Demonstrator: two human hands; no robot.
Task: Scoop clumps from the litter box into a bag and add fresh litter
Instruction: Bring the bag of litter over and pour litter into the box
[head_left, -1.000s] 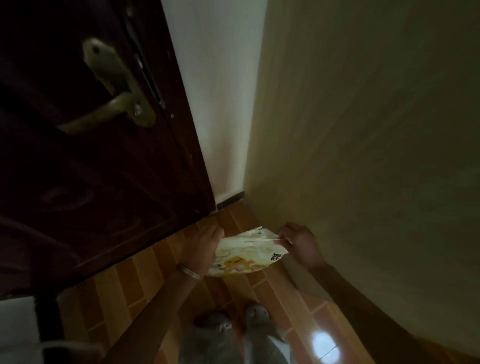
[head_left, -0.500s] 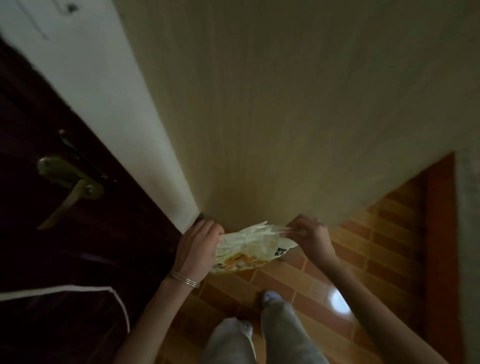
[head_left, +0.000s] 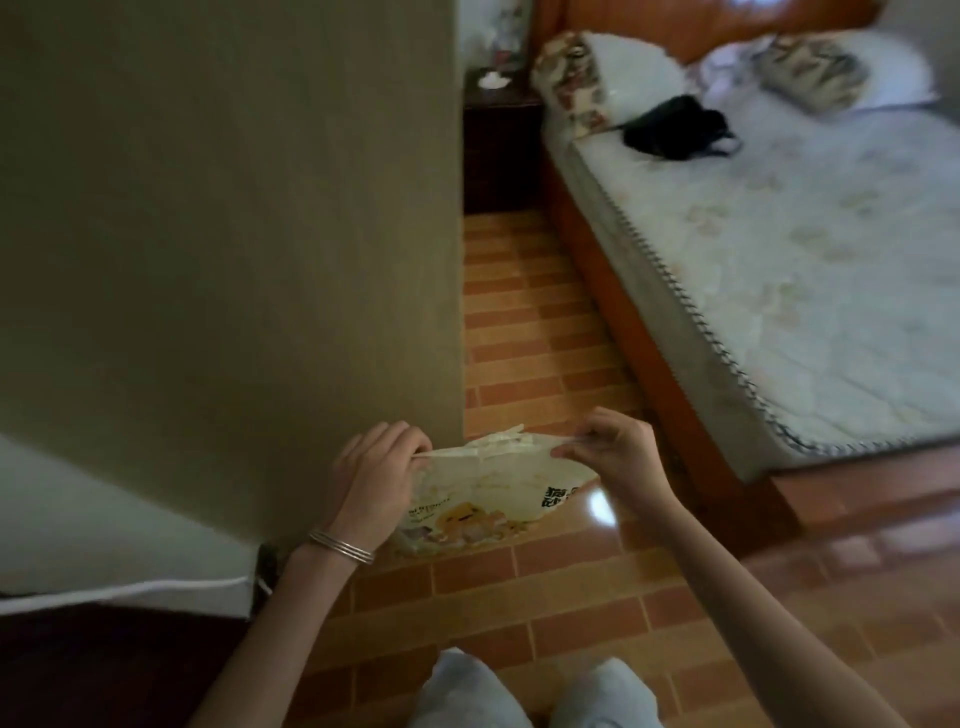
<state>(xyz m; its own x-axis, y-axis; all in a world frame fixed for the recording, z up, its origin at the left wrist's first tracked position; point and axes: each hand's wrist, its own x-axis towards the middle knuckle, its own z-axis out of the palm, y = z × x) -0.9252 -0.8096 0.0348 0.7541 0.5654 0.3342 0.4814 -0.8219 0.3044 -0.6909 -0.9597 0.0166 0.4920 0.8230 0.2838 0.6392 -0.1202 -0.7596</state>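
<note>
A cream-coloured litter bag (head_left: 483, 493) with a yellow cartoon print and black lettering hangs in front of me above the floor. My left hand (head_left: 371, 475), bangles on its wrist, pinches the left end of the bag's top edge. My right hand (head_left: 610, 452) pinches the right end, and the top edge is stretched between them. No litter box or scoop is in view.
A yellowish wall (head_left: 234, 234) fills the left, its corner just behind the bag. Orange brick-pattern floor (head_left: 524, 322) runs ahead between the wall and a bed (head_left: 779, 260) on the right. A dark nightstand (head_left: 498, 145) stands at the far end. My knees (head_left: 530, 691) show at the bottom.
The view has swung right, away from the dark door, and the bed and passage have come into sight. Both hands keep hold of the bag's top edge.
</note>
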